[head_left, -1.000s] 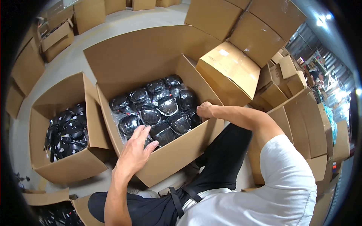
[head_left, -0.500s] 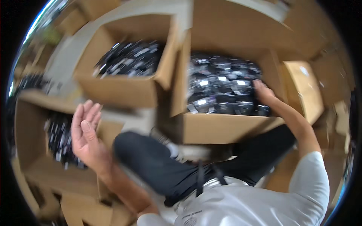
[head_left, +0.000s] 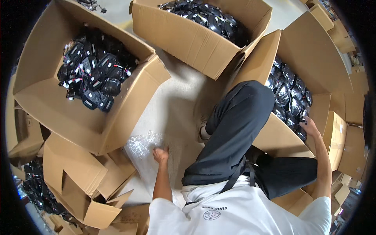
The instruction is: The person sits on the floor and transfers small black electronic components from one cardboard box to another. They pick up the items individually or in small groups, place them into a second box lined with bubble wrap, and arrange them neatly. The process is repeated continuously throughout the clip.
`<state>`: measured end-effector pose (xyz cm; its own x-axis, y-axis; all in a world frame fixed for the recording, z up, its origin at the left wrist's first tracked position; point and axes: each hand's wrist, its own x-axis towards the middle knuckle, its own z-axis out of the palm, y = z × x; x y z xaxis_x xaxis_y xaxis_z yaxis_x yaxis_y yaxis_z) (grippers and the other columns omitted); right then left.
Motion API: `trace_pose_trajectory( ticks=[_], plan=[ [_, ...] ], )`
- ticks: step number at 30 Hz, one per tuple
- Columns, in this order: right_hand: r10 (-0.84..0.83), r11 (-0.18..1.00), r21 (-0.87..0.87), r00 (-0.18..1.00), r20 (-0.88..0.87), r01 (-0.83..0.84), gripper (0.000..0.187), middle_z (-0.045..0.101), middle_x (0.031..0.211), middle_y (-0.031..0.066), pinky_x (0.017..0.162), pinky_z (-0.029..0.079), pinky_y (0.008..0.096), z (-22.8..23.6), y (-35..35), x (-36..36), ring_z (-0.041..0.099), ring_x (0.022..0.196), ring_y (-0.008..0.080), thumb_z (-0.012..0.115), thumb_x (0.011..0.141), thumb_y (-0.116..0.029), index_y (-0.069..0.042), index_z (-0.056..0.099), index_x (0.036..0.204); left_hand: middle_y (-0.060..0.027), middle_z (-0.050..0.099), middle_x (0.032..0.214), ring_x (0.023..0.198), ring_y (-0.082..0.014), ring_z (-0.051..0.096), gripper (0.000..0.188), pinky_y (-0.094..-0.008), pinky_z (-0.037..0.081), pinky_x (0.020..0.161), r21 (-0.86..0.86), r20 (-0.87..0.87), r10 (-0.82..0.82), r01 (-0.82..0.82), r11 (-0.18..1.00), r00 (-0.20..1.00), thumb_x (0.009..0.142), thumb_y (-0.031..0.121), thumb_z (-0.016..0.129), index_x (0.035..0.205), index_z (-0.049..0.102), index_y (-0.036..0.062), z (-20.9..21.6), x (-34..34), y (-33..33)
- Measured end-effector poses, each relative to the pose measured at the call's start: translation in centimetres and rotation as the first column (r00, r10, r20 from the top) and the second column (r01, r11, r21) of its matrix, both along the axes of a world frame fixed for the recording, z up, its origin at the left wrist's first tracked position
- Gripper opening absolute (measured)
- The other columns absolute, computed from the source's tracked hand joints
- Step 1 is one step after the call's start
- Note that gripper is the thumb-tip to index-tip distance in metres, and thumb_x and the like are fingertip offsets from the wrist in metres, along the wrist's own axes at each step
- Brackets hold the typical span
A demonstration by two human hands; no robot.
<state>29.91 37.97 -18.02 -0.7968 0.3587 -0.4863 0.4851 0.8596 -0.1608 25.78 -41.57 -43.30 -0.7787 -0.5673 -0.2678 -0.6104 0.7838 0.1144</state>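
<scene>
My left hand [head_left: 160,154] reaches down to the floor, its fingers curled at the edge of clear bubble wrap [head_left: 138,149]. The sheet lies crumpled beside a cardboard box. On the right, my right hand [head_left: 310,127] is at the near right corner of a large carton [head_left: 288,135], fingers apart and touching the shiny black wrapped bundles [head_left: 289,96]. Those bundles look rounded and are packed in rows under clear film. Part of the right fingertips is hard to make out against the dark bundles.
An open carton [head_left: 129,113] at left holds loose black devices [head_left: 92,68] with white connectors. Another carton [head_left: 192,41] at the top holds more black parts [head_left: 213,21]. Cut, folded cardboard [head_left: 74,164] lies at lower left. My bent knee [head_left: 254,96] stands between the boxes.
My view has swung left. My left hand, raised and open before, is now down at the bubble wrap on the floor. My right hand stays at the wrapped bundles.
</scene>
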Motion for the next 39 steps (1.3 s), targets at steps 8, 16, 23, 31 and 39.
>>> trace_pose_trajectory(
  ticks=[8, 16, 23, 31, 39],
  plan=[
    [-0.149, 0.964, -0.232, 0.987, -0.065, 0.13, 0.039, 0.066, 0.089, 0.0099, 0.078, 0.052, 0.0358, 0.8, -0.3, 1.7, 0.061, 0.085, 0.0145, 0.069, 0.091, -0.019, 0.01, 0.063, 0.115, -0.0233, 0.068, 0.112, 0.107, -0.0378, 0.065, 0.043, -0.0455, 0.049, 0.09, 0.453, 0.068, 0.312, -0.308, 0.836, 0.948, 0.093, 0.025, 0.063, 0.119, 0.064, -0.0086, 0.3, 0.9, -2.3],
    [-0.12, 0.99, -0.11, 0.93, -0.347, 0.087, 0.044, 0.071, 0.115, 0.0178, 0.091, 0.051, 0.0312, 3.4, 1.5, -2.6, 0.067, 0.106, 0.0206, 0.066, 0.093, -0.018, 0.01, 0.061, 0.127, -0.0263, 0.063, 0.118, 0.104, -0.0413, 0.061, 0.035, -0.0472, 0.048, 0.092, 0.367, -0.609, 0.033, 0.244, 0.898, 0.793, 0.096, 0.009, 0.048, 0.121, 0.06, -0.0121, 12.3, 1.9, -0.7],
    [0.101, 0.807, -0.417, 0.793, -0.601, -0.419, 0.034, 0.074, 0.11, 0.012, 0.09, 0.053, 0.0348, 17.4, -24.8, -13.3, 0.067, 0.102, 0.0161, 0.06, 0.102, -0.025, 0.001, 0.067, 0.122, -0.0259, 0.06, 0.123, 0.112, -0.0428, 0.059, 0.037, -0.0479, 0.047, 0.099, 0.051, -0.861, -0.252, 0.568, 0.822, 0.442, 0.096, 0.01, 0.049, 0.128, 0.057, -0.0085, 29.5, -4.1, 6.0],
    [0.222, 0.177, -0.941, 0.943, -0.248, -0.289, 0.073, 0.069, 0.092, 0.0048, 0.075, 0.052, 0.0312, 18.0, -40.5, -16.0, 0.061, 0.085, 0.0125, 0.06, 0.092, -0.069, 0.002, 0.071, 0.102, -0.0231, 0.06, 0.112, 0.102, -0.039, 0.059, 0.032, -0.0495, 0.049, 0.091, -0.354, -0.813, -0.581, 0.759, 0.546, 0.038, 0.09, 0.008, 0.059, 0.119, 0.064, -0.0053, 36.2, -3.6, 15.5],
    [0.299, 0.459, -0.56, 0.713, -0.634, -0.69, 0.016, 0.069, 0.075, 0.0063, 0.073, 0.053, 0.0332, 17.1, -45.2, -18.6, 0.063, 0.074, 0.012, 0.065, 0.087, -0.009, -0.001, 0.072, 0.099, -0.017, 0.064, 0.106, 0.098, -0.0357, 0.062, 0.026, -0.0469, 0.05, 0.089, -0.248, -0.834, -0.548, 0.847, 0.47, 0.059, 0.086, 0.004, 0.067, 0.111, 0.071, -0.0026, 37.8, -2.6, 17.9]
  ],
)
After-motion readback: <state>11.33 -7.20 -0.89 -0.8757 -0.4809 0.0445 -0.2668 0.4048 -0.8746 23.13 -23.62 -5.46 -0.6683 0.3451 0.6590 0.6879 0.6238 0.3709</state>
